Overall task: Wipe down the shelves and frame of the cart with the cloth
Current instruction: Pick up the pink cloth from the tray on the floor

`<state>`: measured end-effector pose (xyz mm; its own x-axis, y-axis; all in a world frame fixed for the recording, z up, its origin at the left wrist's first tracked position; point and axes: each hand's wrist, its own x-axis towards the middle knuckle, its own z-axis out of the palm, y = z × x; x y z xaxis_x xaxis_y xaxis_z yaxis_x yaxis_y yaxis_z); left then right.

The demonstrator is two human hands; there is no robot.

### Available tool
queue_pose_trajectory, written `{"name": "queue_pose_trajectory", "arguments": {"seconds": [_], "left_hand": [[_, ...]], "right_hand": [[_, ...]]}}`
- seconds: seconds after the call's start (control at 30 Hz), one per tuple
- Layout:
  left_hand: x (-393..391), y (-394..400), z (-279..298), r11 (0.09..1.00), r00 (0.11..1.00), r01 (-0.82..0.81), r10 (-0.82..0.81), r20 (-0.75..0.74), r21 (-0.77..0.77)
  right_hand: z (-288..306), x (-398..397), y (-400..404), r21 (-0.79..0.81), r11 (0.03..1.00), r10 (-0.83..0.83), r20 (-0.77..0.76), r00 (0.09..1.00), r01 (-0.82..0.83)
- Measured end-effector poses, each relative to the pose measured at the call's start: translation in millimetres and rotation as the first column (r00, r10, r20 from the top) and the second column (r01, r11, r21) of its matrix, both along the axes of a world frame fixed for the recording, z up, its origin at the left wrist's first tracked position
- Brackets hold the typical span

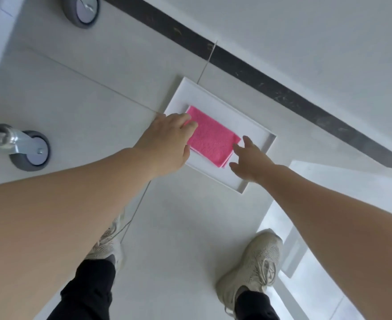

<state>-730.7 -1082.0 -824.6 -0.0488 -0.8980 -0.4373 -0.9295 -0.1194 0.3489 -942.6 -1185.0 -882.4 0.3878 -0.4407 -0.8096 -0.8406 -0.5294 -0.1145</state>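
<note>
A folded pink cloth (211, 137) lies in a shallow white tray (257, 132) on the tiled floor. My left hand (167, 144) hovers over the cloth's left end, fingers loosely bent and reaching onto it. My right hand (250, 158) is at the cloth's right corner with its fingers spread and straight. Neither hand plainly grips the cloth. Of the cart only the wheels show: one grey caster (29, 150) on a metal leg at the left and another caster (81, 10) at the top.
My two feet in beige mesh shoes (250, 271) stand on the pale floor below the tray. A dark strip (259, 82) runs diagonally along the wall base behind the tray. A bright patch of light lies at the lower right.
</note>
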Motion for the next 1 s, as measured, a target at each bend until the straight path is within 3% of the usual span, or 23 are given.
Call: {"name": "queue_pose_trajectory", "arguments": {"seconds": [0.3, 0.4, 0.5, 0.67, 0.77, 1.0], "left_hand": [[12.0, -3.5, -27.2, 0.999, 1.000, -0.003, 0.003, -0.014, -0.033], [12.6, -3.2, -24.9, 0.999, 1.000, 0.014, -0.014, -0.001, -0.029], [12.2, -4.0, -11.9, 1.000, 1.000, 0.011, -0.011, -0.007, -0.025], [15.2, -10.7, 46.4, 0.996, 0.998, -0.060, 0.059, -0.018, -0.059], [21.2, -15.5, 99.6, 0.990, 0.992, -0.121, 0.119, -0.032, -0.074], [52.2, -28.5, 263.4, 0.955, 0.975, -0.216, 0.200, -0.099, -0.201]], "right_hand": [[-49.5, 7.1, -5.5, -0.005, 0.992, -0.127, -0.066, 0.990, 0.127], [-43.6, 7.3, -4.9, -0.063, 0.992, -0.106, 0.034, 0.994, 0.108], [-21.0, 10.5, -5.2, -0.183, 0.976, -0.070, 0.239, 0.968, 0.116], [64.5, 34.7, -8.3, -0.187, 0.981, 0.049, 0.498, 0.866, 0.052], [134.9, 57.4, -15.3, -0.186, 0.982, 0.086, 0.567, 0.819, 0.026], [358.5, 109.2, -34.3, -0.221, 0.962, 0.060, 0.739, 0.671, 0.158]]}}
